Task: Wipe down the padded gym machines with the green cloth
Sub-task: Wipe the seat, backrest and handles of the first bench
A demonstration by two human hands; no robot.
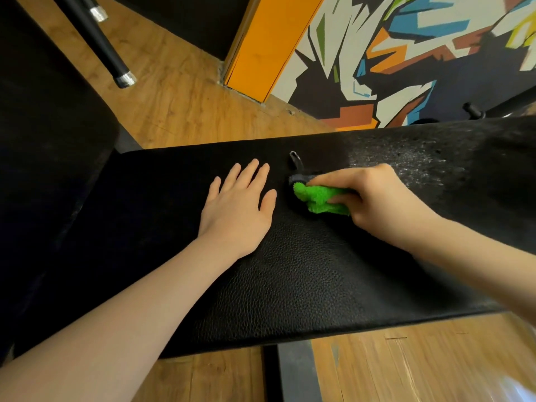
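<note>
Cloth [320, 200]: bright green. Pad [304, 285]: black, pebbled grain. Floor [179, 105]: tan woodgrain. Pillar [266, 44]: orange. Wall [406, 59]: multicoloured angular mural.

The long black padded desk [290, 285] is covered in pebble-grained, leather-like upholstery with a dull sheen near the front edge and a whitish, speckled, worn-looking patch [406, 163] at its far right. The bright green cloth [319, 198] bunched on it looks fluffy and terry-like. The light brown floor [179, 94] shows wood-grain planks with a soft gloss, and the black matt bar [95, 42] above it ends in shiny metal collars.
</note>
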